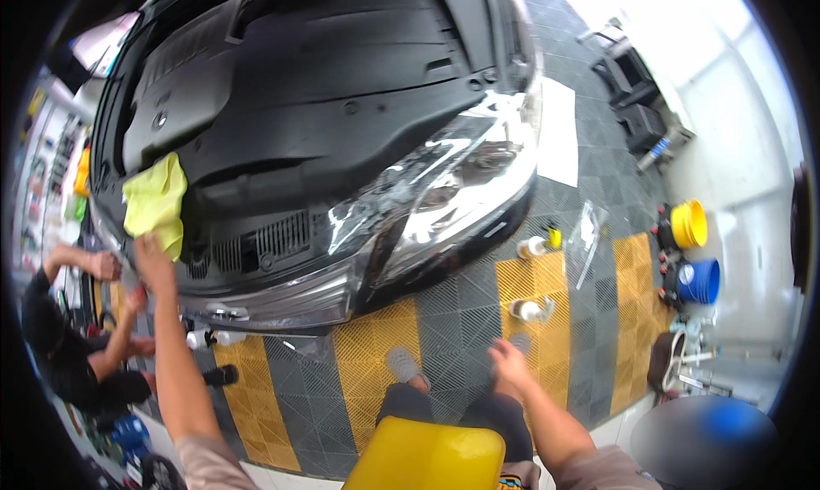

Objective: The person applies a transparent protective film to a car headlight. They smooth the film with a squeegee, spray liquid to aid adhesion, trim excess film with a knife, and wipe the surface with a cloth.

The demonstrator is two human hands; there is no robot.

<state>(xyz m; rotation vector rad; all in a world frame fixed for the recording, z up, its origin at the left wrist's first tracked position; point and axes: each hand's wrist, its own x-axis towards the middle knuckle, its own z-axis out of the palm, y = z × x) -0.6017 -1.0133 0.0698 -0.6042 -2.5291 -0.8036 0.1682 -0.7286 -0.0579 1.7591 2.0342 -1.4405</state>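
Observation:
A yellow-green microfiber cloth (156, 195) lies partly bunched over the front left of the car's open engine bay (282, 123). My left hand (154, 266) is closed at the cloth's lower edge, with my arm stretched forward; the fingertips are partly hidden. Near my right knee, my right hand (510, 366) hangs with its fingers loosely apart and nothing visible in it. Clear film, wrinkled and shiny, appears to cover the headlight (461, 178) and the front bumper (273, 298).
A co-worker (64, 336) crouches at left, hands close to the bumper. White bottles (528, 311) stand on the tiled floor (461, 319). Yellow (688, 223) and blue buckets (699, 281) are at right. A smooth yellow object (427, 456) sits before my body; its kind is unclear.

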